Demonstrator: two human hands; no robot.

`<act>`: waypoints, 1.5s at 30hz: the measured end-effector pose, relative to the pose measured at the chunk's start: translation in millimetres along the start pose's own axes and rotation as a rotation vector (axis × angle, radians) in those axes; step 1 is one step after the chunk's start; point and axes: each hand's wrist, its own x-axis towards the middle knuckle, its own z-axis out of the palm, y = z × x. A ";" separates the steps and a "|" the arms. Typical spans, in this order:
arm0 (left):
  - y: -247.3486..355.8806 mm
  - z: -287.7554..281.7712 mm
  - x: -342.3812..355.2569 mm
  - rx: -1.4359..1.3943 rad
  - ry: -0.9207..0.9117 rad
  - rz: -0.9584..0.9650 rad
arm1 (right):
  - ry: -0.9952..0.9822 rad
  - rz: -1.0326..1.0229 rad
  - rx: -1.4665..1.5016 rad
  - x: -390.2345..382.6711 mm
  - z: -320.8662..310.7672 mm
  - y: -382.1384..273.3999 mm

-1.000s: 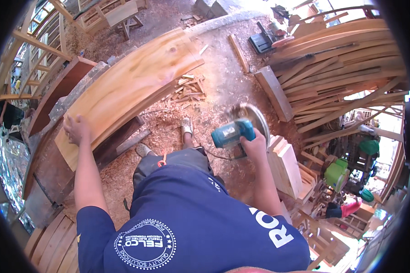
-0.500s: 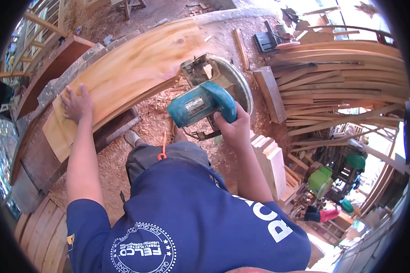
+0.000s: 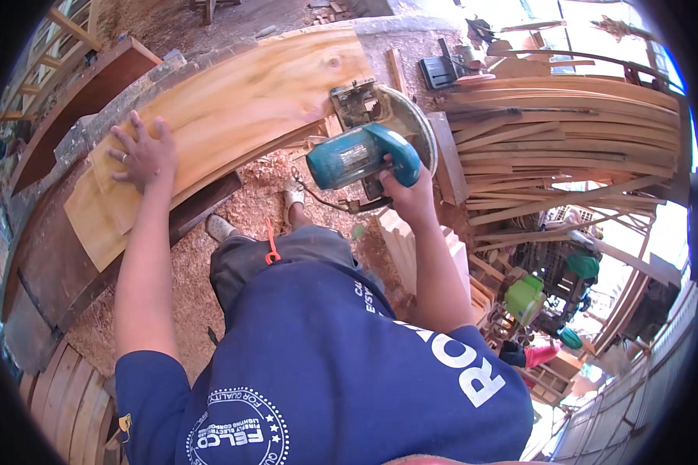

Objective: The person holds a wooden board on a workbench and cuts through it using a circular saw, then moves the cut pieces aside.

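Right grip (image 3: 408, 191) clenched round teal saw (image 3: 341, 161), left grip (image 3: 147, 159) spread flat on pale board (image 3: 252, 93)

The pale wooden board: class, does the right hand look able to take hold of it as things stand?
Probably not: the right hand is gripping the teal circular saw, which comes between that hand and the pale wooden board. It would likely need freeing first.

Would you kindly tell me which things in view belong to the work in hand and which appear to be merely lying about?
In use:
- circular saw, gripped by the right hand
- pale board, under the left hand

Apparently lying about:
- wood strips, piled at right
- reddish-brown board, far left
- bright green object
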 end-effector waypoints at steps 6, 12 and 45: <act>-0.7 1.6 -2.5 -0.054 0.062 0.016 | -0.028 0.051 0.049 0.5 2.0 -6.0; 1.9 -0.1 2.2 -0.039 0.085 -0.001 | -0.036 0.087 0.010 -1.3 3.1 -5.1; -8.8 15.8 8.8 -0.039 0.136 -0.034 | -0.073 -0.015 -0.060 8.0 -2.1 9.4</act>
